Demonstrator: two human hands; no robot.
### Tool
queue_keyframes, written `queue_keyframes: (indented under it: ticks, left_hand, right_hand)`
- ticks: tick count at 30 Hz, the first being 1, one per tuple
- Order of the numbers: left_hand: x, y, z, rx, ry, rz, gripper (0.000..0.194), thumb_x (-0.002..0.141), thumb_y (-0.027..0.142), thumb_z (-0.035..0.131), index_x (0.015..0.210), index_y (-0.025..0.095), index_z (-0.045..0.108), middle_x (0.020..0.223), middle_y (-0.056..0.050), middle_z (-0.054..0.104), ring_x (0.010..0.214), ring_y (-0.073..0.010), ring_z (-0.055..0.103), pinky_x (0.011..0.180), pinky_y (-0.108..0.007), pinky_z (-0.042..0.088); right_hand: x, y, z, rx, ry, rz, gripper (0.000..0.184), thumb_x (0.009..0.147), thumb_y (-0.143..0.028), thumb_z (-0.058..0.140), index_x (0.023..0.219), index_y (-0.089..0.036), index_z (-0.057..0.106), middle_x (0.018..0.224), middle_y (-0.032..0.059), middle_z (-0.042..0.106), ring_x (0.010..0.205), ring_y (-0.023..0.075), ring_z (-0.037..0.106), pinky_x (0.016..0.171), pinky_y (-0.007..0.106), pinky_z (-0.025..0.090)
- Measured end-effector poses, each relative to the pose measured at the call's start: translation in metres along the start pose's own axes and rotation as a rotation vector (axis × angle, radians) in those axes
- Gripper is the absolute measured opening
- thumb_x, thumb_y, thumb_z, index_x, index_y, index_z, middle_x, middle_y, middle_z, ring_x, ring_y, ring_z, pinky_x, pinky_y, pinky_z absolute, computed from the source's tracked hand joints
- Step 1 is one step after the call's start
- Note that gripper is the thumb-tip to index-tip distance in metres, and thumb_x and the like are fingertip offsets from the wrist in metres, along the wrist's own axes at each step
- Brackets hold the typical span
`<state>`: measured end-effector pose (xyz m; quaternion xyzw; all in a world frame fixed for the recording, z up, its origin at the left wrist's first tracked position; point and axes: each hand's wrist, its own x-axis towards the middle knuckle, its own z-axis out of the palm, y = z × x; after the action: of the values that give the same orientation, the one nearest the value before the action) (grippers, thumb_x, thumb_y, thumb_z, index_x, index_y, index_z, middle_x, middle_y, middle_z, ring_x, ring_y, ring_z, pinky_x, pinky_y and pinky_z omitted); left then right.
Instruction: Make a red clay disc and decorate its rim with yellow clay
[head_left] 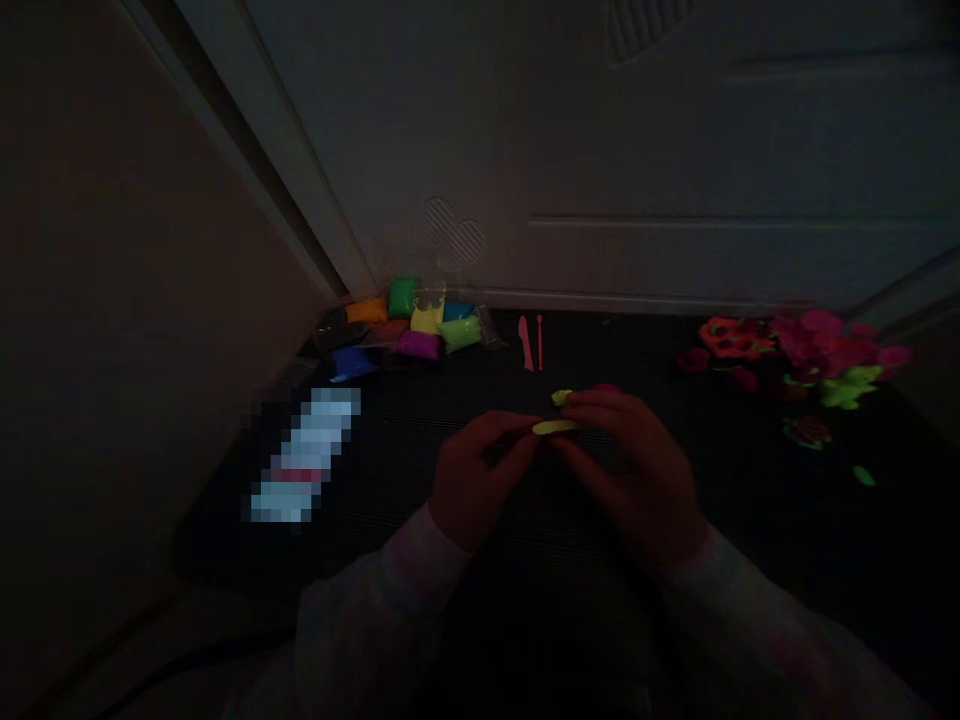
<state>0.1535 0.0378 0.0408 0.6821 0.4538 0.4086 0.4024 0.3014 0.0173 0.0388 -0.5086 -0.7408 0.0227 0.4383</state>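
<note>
Between my two hands, over the dark table, is a small flattened oval of yellow-green modelling clay (554,427). My left hand (480,470) pinches its left end between thumb and fingers. My right hand (641,470) pinches the right end the same way. Just beyond the right fingertips lies a small crumpled yellow-green lump of clay (562,398). A pink clay piece (606,389) shows partly behind the right fingers, its lower part hidden. The scene is dim, so fine detail of the fingers is lost.
Several bags of coloured clay (418,344) lie at the back left. A pink plastic knife (526,343) and a thin pink tool (539,342) lie at the back middle. A pixelated bright rectangle (307,455) is on the left. Pink clay flowers (825,345) and a green clay leaf (864,475) sit right.
</note>
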Motion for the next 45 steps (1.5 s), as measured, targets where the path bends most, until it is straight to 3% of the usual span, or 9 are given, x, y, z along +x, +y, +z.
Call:
queue_keyframes:
  ticks: [27, 34, 45]
  left_hand:
    - [-0.0020, -0.0011, 0.0007, -0.003, -0.021, 0.060, 0.014, 0.068, 0.018, 0.054, 0.081, 0.018, 0.060, 0.078, 0.001, 0.062, 0.072, -0.0100, 0.057, 0.066, -0.020, 0.046]
    - [-0.0013, 0.0015, -0.0001, -0.050, -0.023, -0.016, 0.014, 0.068, 0.020, 0.054, 0.080, 0.018, 0.060, 0.079, 0.000, 0.063, 0.071, -0.0110, 0.058, 0.066, -0.022, 0.046]
    - [-0.0026, -0.0023, 0.0009, -0.048, -0.029, 0.023, 0.015, 0.068, 0.020, 0.054, 0.082, 0.018, 0.059, 0.077, -0.001, 0.061, 0.070, -0.0113, 0.057, 0.066, -0.022, 0.046]
  right_hand:
    - [-0.0012, -0.0004, -0.0051, -0.008, 0.010, -0.132, 0.018, 0.069, -0.011, 0.054, 0.083, -0.022, 0.054, 0.090, 0.0027, 0.056, 0.090, 0.0174, 0.050, 0.078, 0.037, 0.041]
    - [-0.0005, -0.0006, -0.0026, -0.031, 0.030, -0.094, 0.025, 0.067, -0.015, 0.057, 0.091, -0.020, 0.052, 0.092, 0.0051, 0.056, 0.092, 0.0184, 0.050, 0.078, 0.037, 0.042]
    - [-0.0014, 0.0008, -0.0041, -0.036, 0.016, -0.121, 0.017, 0.068, -0.012, 0.054, 0.083, -0.020, 0.054, 0.089, 0.0037, 0.056, 0.089, 0.0175, 0.050, 0.076, 0.036, 0.042]
